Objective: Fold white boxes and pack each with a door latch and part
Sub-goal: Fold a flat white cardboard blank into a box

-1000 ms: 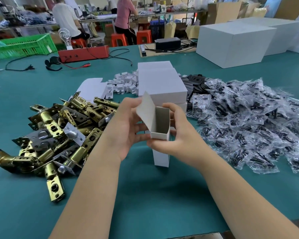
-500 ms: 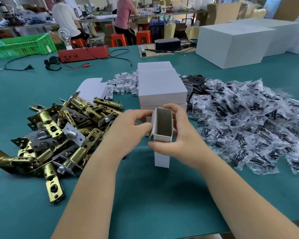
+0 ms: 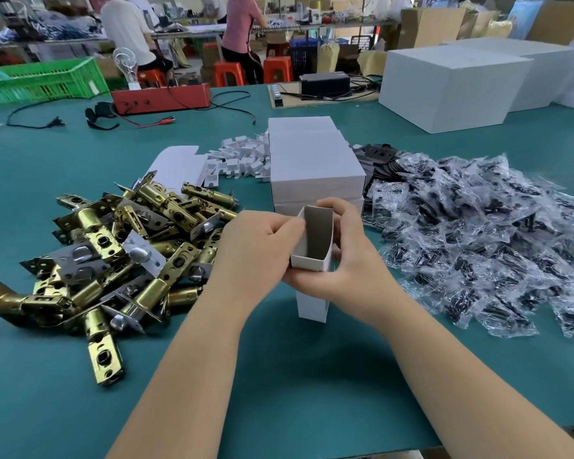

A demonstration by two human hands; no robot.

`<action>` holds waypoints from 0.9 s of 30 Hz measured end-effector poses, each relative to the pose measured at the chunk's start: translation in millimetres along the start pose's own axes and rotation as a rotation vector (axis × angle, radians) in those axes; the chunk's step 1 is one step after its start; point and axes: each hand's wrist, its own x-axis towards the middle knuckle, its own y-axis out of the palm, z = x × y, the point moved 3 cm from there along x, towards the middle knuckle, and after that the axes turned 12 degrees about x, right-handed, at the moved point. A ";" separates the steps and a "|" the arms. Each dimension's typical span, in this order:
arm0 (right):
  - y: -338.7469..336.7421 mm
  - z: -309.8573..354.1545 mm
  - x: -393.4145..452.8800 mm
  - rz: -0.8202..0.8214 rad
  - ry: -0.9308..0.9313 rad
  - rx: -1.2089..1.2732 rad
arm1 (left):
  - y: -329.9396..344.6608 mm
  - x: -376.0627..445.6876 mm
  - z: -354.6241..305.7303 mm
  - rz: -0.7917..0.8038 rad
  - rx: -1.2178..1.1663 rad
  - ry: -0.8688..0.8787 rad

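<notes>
A small white box (image 3: 312,265) stands upright in front of me, its top open and its grey inside showing. My left hand (image 3: 259,246) pinches its left wall near the rim. My right hand (image 3: 352,256) wraps around its right side and front. A heap of brass door latches (image 3: 113,253) lies to the left on the green table (image 3: 279,376). To the right lies a heap of black parts in clear bags (image 3: 478,243).
A stack of flat white boxes (image 3: 315,164) sits just behind my hands, with small white card inserts (image 3: 239,157) and a flat box blank (image 3: 176,164) to its left. Large white cartons (image 3: 451,81) stand far right, a red device (image 3: 161,97) with cables far left.
The raised flap on the box's left side has been folded down, and the box top now stands open and squared. Both hands have kept their hold on it.
</notes>
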 end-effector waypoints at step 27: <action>-6.8 -5.2 -0.5 -0.010 0.050 -0.135 | -86.9 58.6 57.4 0.011 0.956 -0.140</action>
